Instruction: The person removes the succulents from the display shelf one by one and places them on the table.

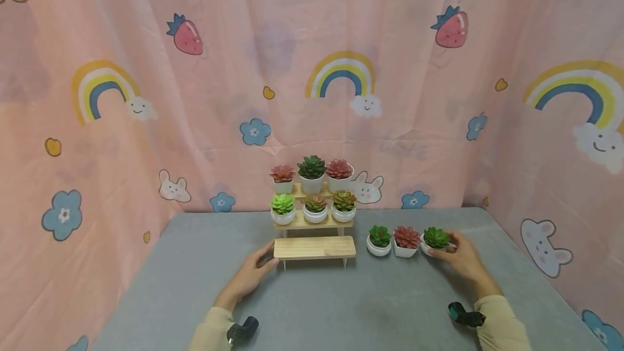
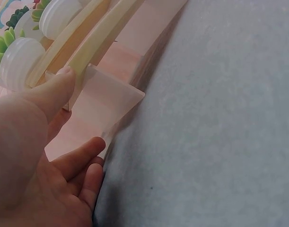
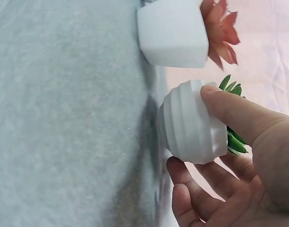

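A stepped plant stand (image 1: 314,248) with wooden boards stands mid-table, its lowest board bare. My left hand (image 1: 251,272) is at that board's left end; in the left wrist view, thumb and index finger (image 2: 59,125) pinch the board's end while the other fingers curl beside the clear leg (image 2: 104,99). At the right, my right hand (image 1: 460,256) grips a green potted succulent (image 1: 435,239) by its ribbed white pot (image 3: 191,123), thumb on one side and fingers on the other. Beside it are a red succulent in an angular white pot (image 1: 405,241) and another green potted succulent (image 1: 379,241).
Three potted succulents line the middle board, including a bright green one (image 1: 283,206). Three more stand on the top board, a dark green one (image 1: 312,172) in the centre. The grey table (image 1: 341,307) meets a pink printed curtain (image 1: 219,96) behind and at the sides.
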The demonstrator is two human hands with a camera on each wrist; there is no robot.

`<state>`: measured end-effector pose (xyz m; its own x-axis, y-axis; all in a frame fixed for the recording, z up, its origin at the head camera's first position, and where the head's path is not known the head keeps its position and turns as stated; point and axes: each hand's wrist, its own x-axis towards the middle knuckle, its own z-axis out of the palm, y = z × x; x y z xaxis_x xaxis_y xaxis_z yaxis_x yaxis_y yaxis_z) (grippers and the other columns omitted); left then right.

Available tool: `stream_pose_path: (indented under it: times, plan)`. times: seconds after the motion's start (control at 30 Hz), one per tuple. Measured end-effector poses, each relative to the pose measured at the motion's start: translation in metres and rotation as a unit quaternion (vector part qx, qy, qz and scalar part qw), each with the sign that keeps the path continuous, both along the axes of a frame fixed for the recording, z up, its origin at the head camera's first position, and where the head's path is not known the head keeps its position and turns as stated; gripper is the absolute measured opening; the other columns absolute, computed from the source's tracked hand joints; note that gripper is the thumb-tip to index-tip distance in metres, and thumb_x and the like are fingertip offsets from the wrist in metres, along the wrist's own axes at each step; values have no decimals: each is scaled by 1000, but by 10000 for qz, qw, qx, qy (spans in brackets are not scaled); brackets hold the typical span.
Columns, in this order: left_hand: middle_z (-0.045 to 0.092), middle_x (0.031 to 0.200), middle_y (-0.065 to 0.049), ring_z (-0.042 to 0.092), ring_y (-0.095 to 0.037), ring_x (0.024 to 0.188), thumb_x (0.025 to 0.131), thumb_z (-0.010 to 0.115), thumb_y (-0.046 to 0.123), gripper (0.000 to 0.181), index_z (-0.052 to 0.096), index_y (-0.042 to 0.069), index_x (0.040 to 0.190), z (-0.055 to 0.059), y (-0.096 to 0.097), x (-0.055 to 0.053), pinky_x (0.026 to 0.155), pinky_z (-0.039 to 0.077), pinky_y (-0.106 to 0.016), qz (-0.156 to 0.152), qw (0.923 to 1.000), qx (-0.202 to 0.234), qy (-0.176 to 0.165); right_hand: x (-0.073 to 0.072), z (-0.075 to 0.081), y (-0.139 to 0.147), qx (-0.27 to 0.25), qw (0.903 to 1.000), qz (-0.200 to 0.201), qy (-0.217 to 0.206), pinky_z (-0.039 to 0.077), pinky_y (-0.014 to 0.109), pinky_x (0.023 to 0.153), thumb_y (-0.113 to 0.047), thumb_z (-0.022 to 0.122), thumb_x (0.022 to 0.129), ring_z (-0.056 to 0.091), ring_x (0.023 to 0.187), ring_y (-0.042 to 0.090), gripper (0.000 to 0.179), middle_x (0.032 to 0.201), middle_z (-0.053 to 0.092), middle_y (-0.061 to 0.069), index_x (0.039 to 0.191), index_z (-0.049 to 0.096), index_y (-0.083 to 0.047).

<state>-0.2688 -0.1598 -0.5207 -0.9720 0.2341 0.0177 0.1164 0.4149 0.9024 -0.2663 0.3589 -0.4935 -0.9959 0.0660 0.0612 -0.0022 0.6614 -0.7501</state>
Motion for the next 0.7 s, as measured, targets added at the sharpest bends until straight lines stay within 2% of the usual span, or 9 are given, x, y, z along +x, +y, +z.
stream_pose_path:
  times: [0.13,0.27,0.37,0.5,0.7]
  plan:
    - [47,156,-15,35,-40,150,101,62,36,63,40,17,157,0,-1,0,121,31,-61,52,10000,14,-37,0,-3,-3,56,9999,104,14,51,20,71,-19,75,92,61,111,44,72,140,45,44,142,37,16]
    - [47,156,-14,35,-40,150,101,62,35,62,40,18,157,0,-1,1,121,32,-60,54,10000,-19,-30,0,-5,-2,3,9999,117,-33,54,23,74,-18,73,93,61,114,47,70,138,47,44,142,37,15]
    - [48,156,-13,35,-39,151,101,61,36,62,39,18,157,1,0,1,121,31,-60,31,10000,-21,-20,0,-4,1,3,9998,143,-125,57,36,83,-20,72,95,58,119,52,70,138,47,45,144,35,15]
    - [47,156,-14,34,-39,151,101,62,35,62,39,18,157,2,1,1,121,30,-60,55,10000,-5,-38,-2,-2,4,72,9991,227,-349,54,53,93,-26,69,96,53,123,55,78,141,41,47,148,28,15]
    - [47,156,-15,34,-39,151,102,61,33,62,39,18,157,5,2,4,122,32,-58,80,10000,-8,-49,-1,7,3,7,9978,261,-617,48,64,101,-33,66,98,45,130,58,84,148,29,48,153,19,10]
